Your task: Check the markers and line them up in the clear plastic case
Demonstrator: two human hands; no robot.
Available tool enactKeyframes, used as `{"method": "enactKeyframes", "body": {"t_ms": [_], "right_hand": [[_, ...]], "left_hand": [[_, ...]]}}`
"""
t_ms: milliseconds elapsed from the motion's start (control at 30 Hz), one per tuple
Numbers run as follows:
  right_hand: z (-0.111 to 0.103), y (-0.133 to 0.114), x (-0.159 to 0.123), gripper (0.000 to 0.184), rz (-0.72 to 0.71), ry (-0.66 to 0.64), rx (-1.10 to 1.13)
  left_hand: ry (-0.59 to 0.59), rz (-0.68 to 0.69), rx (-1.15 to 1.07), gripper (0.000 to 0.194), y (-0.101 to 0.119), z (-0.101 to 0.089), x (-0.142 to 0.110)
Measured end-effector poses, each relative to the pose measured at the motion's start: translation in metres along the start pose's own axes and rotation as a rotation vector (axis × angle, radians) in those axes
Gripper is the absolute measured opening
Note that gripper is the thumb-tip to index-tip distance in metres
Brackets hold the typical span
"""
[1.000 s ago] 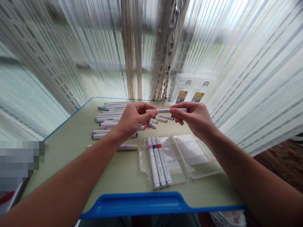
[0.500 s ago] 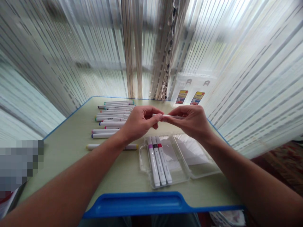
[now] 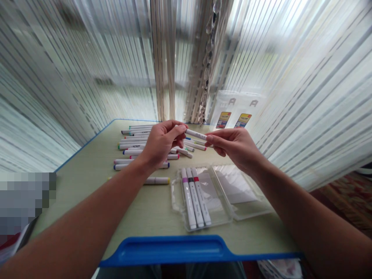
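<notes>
A white marker (image 3: pixel 196 135) is stretched between my two hands above the table. My left hand (image 3: pixel 165 140) pinches its left end, and my right hand (image 3: pixel 231 146) pinches its right end. Below them lies an open clear plastic case (image 3: pixel 222 217). In its left half rest a purple-banded marker (image 3: pixel 188 199), a black-banded marker (image 3: pixel 195 199) and a red-banded marker (image 3: pixel 202 199), side by side. Several white markers with coloured ends (image 3: pixel 133 138) lie loose on the table, partly hidden behind my left hand and forearm.
The pale table (image 3: pixel 78 197) has a blue edge with a blue tray (image 3: pixel 174 250) at the front. Clear packaging with labels (image 3: pixel 232 108) stands at the back right against string curtains (image 3: pixel 122 58). A yellow-ended marker (image 3: pixel 157 180) lies near my left forearm.
My left hand has moved left and slightly up, and more of the marker shows between my hands. Loose markers behind them have come into view.
</notes>
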State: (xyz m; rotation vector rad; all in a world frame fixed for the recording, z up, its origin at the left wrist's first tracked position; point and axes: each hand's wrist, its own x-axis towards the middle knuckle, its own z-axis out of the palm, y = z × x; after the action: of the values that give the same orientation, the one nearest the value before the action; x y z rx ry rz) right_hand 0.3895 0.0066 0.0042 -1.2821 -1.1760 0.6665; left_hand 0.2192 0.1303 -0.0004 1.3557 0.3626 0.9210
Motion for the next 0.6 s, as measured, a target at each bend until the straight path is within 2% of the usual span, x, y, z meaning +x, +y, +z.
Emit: {"method": "enactKeyframes", "body": {"t_ms": [267, 600], "right_hand": [[0.0014, -0.0051, 0.0007, 0.017, 0.18, -0.071, 0.365], [-0.0007, -0.0029, 0.0017, 0.021, 0.21, -0.127, 0.451]], "left_hand": [[0.091, -0.046, -0.181, 0.011, 0.0003, -0.0068, 0.0052], [0.128, -0.064, -0.205, 0.027, -0.0011, -0.0075, 0.0057]]}}
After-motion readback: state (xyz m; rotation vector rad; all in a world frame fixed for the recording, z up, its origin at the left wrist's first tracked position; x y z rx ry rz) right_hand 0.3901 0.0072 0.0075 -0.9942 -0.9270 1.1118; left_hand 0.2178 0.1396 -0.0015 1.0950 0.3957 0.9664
